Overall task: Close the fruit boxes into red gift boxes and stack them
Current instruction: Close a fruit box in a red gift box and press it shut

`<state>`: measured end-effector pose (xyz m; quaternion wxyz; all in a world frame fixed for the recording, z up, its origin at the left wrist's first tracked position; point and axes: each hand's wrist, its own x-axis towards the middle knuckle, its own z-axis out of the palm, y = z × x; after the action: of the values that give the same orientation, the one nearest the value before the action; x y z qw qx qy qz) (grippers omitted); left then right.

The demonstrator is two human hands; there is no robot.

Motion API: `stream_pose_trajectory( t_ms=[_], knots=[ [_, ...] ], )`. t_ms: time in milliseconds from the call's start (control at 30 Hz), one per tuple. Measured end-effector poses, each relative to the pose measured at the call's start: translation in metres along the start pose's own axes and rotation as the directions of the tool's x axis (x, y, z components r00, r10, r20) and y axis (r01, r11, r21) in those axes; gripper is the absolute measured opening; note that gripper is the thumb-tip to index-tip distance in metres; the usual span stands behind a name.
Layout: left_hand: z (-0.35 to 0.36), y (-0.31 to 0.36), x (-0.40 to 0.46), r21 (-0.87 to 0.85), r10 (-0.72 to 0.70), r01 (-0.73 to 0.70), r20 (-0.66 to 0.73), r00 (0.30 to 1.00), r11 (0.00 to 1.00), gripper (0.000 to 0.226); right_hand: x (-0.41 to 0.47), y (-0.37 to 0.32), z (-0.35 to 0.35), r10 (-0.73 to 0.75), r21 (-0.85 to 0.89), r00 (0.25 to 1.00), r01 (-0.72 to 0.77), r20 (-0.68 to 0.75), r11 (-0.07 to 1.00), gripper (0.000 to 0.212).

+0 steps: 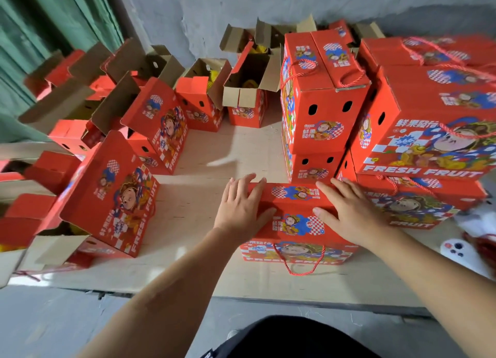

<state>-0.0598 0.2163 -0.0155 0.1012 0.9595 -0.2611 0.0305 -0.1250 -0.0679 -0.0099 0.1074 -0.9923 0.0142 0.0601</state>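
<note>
In the lower middle of the frame a red gift box [295, 218] lies on the pale bench [204, 153], its top flaps folded down and its rope handle [298, 261] hanging over the near face. Both hands lie flat on top of it. The left hand [243, 206] spreads its fingers over the left end of the lid, its thumb reaching toward the centre seam; the right hand [346, 210] does the same on the right end. Neither hand grips anything: the fingers are straight and pressing, which I take as a way to hold the two flaps together while the closure seats along the seam.

Just behind and to the right of this box stands the stack of closed boxes [324, 110], upright ones at centre right and larger ones lying flat [434, 126] at the right edge. The box in hand sits close to their foot, probably so that it needs only a short lift to join them.

In the upper left and left of the frame many open boxes [249, 94] wait with flaps standing up, yellow contents showing in a few. They are lined up within reach, apparently as the queue of work not yet done. At the far right a white object with dots [456, 247] lies on the bench; I cannot tell what it is.
</note>
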Motion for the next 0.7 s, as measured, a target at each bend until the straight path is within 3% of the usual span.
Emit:
stream_pose_trajectory(
  t_ms=[100,200,267,367,533,700],
  knots=[
    [0.006,0.007,-0.017,0.001,0.170,-0.176,-0.263,0.950,0.984,0.056,0.007,-0.003,-0.010,-0.014,-0.040,1.000,0.014,-0.007,0.999,0.078],
    [0.012,0.012,-0.027,0.042,0.331,-0.328,-0.138,0.934,0.944,0.072,0.012,-0.012,-0.014,-0.022,-0.111,1.000,0.021,-0.010,0.994,0.071],
    [0.015,0.013,-0.033,0.081,0.322,-0.317,-0.068,0.944,0.945,0.091,0.010,-0.017,-0.013,-0.007,-0.136,1.000,0.007,-0.004,0.991,0.069],
    [0.020,0.015,-0.041,0.125,0.295,-0.280,-0.128,0.947,0.952,0.103,0.008,-0.024,-0.015,-0.011,-0.110,0.999,0.007,-0.036,0.994,0.066],
    [0.020,0.014,-0.041,0.087,0.189,-0.178,-0.140,0.972,0.980,0.108,0.009,-0.029,-0.023,-0.070,-0.027,0.997,0.069,-0.038,0.997,0.063],
    [0.014,0.012,-0.031,0.060,0.116,-0.110,-0.098,0.988,0.992,0.102,0.012,-0.019,-0.028,-0.067,0.022,0.998,0.067,-0.009,0.998,0.075]
  ],
)
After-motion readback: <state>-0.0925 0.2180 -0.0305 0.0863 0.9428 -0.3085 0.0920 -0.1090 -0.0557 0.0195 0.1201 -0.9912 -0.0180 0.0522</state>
